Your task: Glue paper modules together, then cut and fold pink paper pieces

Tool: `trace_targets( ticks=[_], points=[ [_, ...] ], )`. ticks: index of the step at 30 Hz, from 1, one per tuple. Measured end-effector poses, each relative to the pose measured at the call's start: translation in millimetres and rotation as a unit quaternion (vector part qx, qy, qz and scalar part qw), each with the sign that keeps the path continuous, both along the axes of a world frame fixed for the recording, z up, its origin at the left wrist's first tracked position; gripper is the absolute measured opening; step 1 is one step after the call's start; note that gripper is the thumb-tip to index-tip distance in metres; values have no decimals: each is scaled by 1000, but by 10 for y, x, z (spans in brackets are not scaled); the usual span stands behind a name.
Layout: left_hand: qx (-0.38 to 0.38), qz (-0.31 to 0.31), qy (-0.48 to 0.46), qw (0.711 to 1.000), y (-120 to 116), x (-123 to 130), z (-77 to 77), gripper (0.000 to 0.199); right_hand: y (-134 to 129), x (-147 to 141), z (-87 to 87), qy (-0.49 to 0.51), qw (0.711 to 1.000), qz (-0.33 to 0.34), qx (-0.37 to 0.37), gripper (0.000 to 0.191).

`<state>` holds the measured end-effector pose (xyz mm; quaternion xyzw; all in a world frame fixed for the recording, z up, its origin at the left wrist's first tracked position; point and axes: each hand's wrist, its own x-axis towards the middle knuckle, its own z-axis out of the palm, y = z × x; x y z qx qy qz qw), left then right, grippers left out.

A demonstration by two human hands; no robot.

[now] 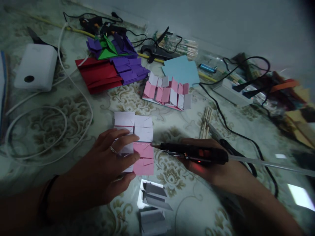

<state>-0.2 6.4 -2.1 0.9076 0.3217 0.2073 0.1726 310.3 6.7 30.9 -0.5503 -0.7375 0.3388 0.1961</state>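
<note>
My right hand [206, 160] grips a black hot glue gun [192, 152], its nozzle pointing left and meeting the right edge of a pink folded-paper piece [144, 160]. A clear glue stick [265, 162] sticks out of the gun's back, and a small red light glows on its side. My left hand [115, 157] lies with fingers spread over white folded-paper pieces [144, 126] joined beside the pink one, pressing them to the cloth. A thin line of glue seems to run along the pink piece's upper edge. Loose grey-white folded papers [155, 196] lie nearer to me.
Farther back lie a pink-and-white paper panel [167, 93], purple folded papers [130, 70], red paper [98, 75] and light blue paper [182, 70]. A white box-shaped device [36, 67] and looped white cable are at left. Scissors [231, 147], wooden sticks [206, 123] and a power strip [232, 91] are at right.
</note>
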Motion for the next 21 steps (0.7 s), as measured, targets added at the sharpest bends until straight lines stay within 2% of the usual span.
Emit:
trace_targets(
  ticks=[3,9,16,19,20,21],
  points=[
    [3,-1,5,1000,5,7,6,29,7,18,-2,28,999,42,-7,9],
    [0,3,2,1000,6,7,2,29,37,17,37,34,997,44,-53,11],
    [-6,-3,1,1000,8,-1,-6,27,18,51,26,24,998,63,-18,11],
    [-3,-7,1,1000,9,-2,-7,28,-36,109,-30,17,999,38,-9,4],
    [-3,-9,2,1000,8,-3,-7,28,-54,129,-49,19,1000,18,4,5],
    [-3,-9,3,1000,7,-4,-7,28,-68,145,-64,19,1000,5,11,15]
  ],
)
